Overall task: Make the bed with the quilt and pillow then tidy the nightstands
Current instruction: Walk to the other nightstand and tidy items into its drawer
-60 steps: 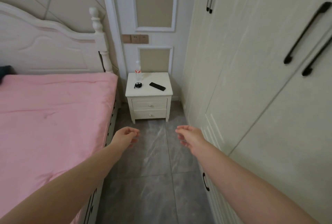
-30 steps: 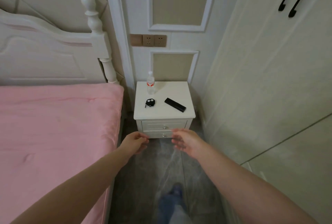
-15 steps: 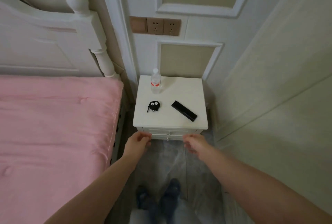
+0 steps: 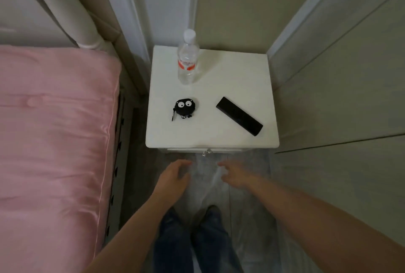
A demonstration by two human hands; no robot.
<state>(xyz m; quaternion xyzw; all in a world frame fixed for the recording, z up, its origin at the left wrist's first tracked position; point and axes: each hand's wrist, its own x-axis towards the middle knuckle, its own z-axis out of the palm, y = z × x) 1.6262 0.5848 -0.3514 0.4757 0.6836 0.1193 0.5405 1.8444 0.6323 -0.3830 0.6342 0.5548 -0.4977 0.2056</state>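
Your left hand (image 4: 173, 179) and right hand (image 4: 237, 174) hover empty, fingers loosely curled; a careless reach could topple the upright bottle (image 4: 187, 58) on the nightstand (image 4: 230, 79).

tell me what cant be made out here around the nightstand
All in the head view:
- Nightstand drawers: hidden under its top; only one knob peeks out.
- Left hand and right hand: fingers motion-blurred.
- Bottle label: too small to read.
- Remote buttons: too dark to see.
- Pillow: none in frame; the bed is cut off at left.
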